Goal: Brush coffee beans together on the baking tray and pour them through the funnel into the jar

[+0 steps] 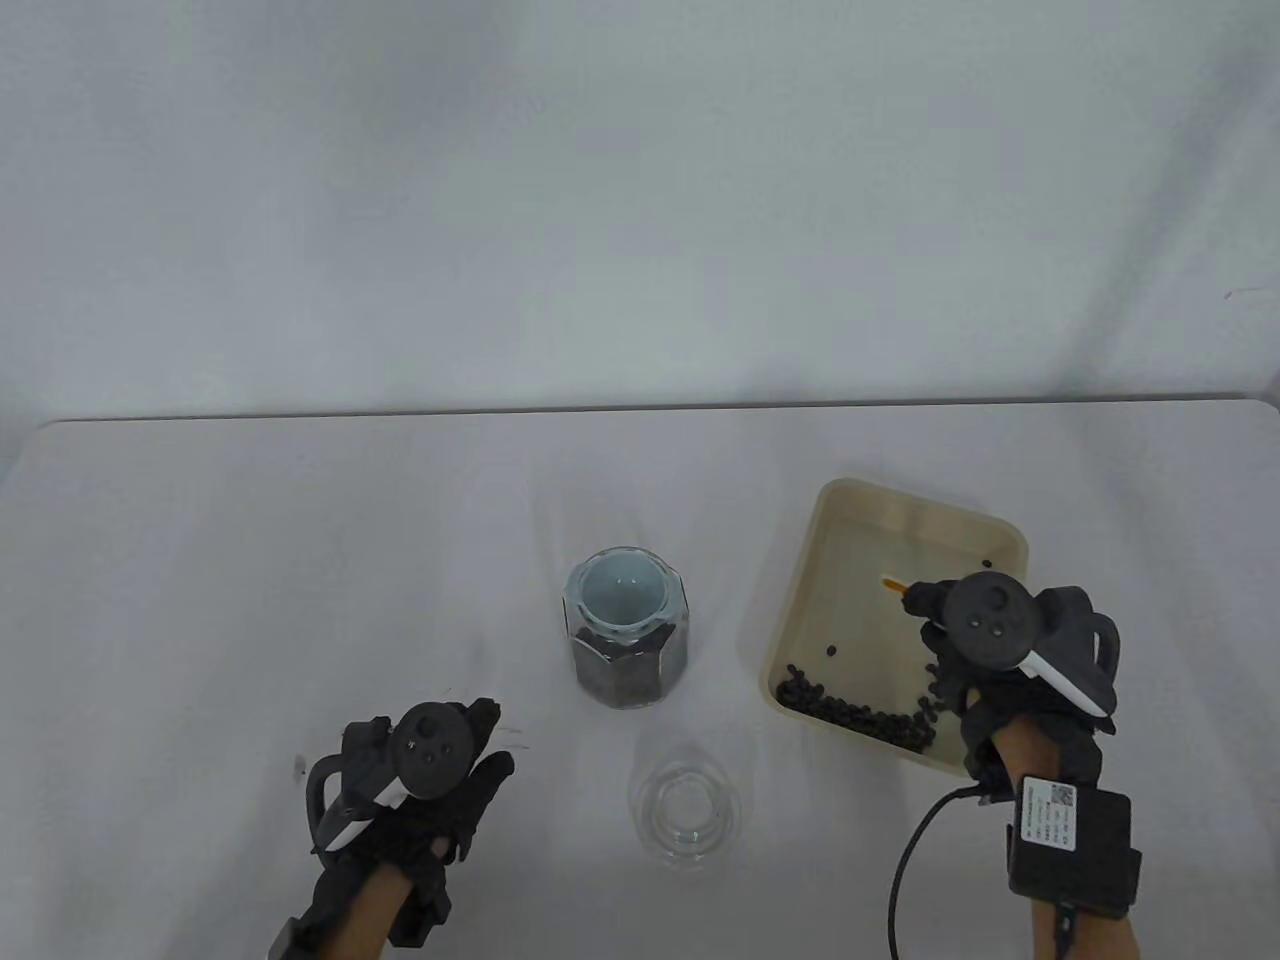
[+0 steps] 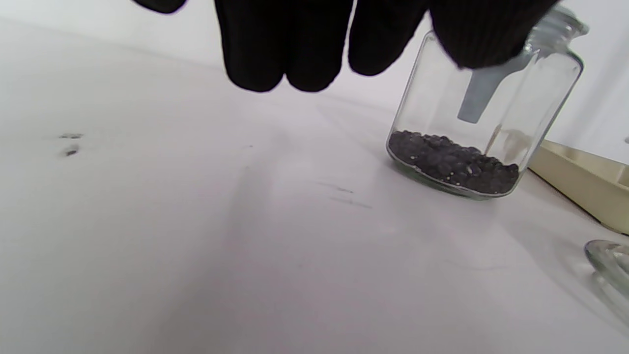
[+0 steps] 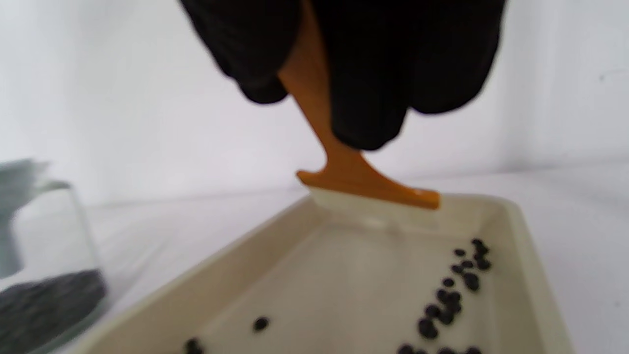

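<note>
1. Right hand point(image 1: 985, 640), gloved, tracker on its back, at the near right of the table point(image 1: 300, 560): fingers curled round the handle of an orange brush point(image 3: 344, 172). The brush's wide head hangs over the far end of the baking tray; whether it touches the floor of the tray cannot be told.
2. Left hand point(image 1: 430, 770), gloved, at the near left: holds nothing, fingers point(image 2: 285, 49) hanging straight and relaxed above the table top.
3. Glass lid point(image 1: 686, 810), clear, on the table near the front edge, between the two hands.
4. Baking tray point(image 1: 800, 560), cream, rectangular, set askew on the right of the table under the right hand.
5. Coffee beans point(image 1: 860, 712), dark, mostly gathered in a line along the tray's near edge; a few strays lie apart on the tray floor.
6. Jar point(image 1: 628, 640), faceted clear glass, upright at table centre, left of the tray and apart from it; its bottom holds a layer of beans.
7. Funnel point(image 1: 620, 592), pale grey-blue, seated in the jar's mouth, its spout point(image 2: 479, 96) pointing down inside, above the beans.
</note>
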The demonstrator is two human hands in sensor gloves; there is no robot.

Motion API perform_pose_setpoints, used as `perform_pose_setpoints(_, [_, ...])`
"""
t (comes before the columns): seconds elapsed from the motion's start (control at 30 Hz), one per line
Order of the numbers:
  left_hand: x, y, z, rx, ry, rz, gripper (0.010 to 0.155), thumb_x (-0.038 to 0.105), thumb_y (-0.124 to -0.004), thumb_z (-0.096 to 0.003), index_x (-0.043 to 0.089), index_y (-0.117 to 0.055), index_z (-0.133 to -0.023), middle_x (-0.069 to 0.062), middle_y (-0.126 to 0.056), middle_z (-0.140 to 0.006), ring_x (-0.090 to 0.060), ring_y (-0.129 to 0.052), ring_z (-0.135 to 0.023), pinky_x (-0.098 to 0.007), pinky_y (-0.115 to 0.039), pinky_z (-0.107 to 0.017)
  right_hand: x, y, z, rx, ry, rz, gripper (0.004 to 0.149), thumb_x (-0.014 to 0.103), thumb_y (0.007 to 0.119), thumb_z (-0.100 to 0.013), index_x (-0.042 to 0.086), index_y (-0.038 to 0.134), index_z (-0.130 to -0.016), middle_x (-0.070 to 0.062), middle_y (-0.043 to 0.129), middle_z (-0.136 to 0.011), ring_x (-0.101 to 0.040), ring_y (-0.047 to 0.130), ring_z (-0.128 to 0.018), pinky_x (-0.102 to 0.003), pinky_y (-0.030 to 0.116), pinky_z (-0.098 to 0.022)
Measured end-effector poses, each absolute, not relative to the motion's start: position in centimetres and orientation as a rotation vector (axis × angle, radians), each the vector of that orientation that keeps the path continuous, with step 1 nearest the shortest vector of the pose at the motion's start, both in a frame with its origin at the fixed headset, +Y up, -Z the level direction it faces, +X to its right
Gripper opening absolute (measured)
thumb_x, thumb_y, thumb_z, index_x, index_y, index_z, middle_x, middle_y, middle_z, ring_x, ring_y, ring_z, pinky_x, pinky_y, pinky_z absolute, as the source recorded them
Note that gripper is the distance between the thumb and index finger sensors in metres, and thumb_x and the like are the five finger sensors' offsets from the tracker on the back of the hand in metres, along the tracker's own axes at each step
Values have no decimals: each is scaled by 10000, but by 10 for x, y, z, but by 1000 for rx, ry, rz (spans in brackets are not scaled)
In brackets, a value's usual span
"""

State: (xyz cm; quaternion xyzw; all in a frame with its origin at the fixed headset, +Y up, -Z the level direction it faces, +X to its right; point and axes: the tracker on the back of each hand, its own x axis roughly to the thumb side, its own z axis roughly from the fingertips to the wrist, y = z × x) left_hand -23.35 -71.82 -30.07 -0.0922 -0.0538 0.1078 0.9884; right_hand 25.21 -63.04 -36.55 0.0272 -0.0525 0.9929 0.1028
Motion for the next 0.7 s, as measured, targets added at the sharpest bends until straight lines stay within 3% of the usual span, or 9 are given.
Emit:
perform_pose_setpoints(0.13, [-234,-720,-301,-197,-102,204,667,599,-673,-454,321,-598,-1056,-39,-693,-1091,-316,-773,-1013,-693,-467,-748,261,-648,-390,-2,-34,3051,453,230,790,-436,240,799,-888,-189,817,-931,-330,970,-728,-511,810,-544])
perform_pose_setpoints(0.33, [-234,-719,-302,-193,-103,214,666,599,-672,-456,321,-598,-1057,-43,-699,-1089,-315,-779,-1009,-693,-468,-748,279,-670,-416,-24,-71,3024,451,230,796,-428,253,815,-878,-176,831,-927,-326,971,-730,-515,800,-547])
perform_pose_setpoints(0.7, [-232,-723,-308,-214,-101,209,668,598,-673,-457,319,-595,-1059,-43,-697,-1090,-316,-778,-1010,-694,-464,-749,301,-684,-437,-74,-100,2971,452,229,814,-410,273,842,-859,-164,843,-925,-324,969,-739,-506,799,-549])
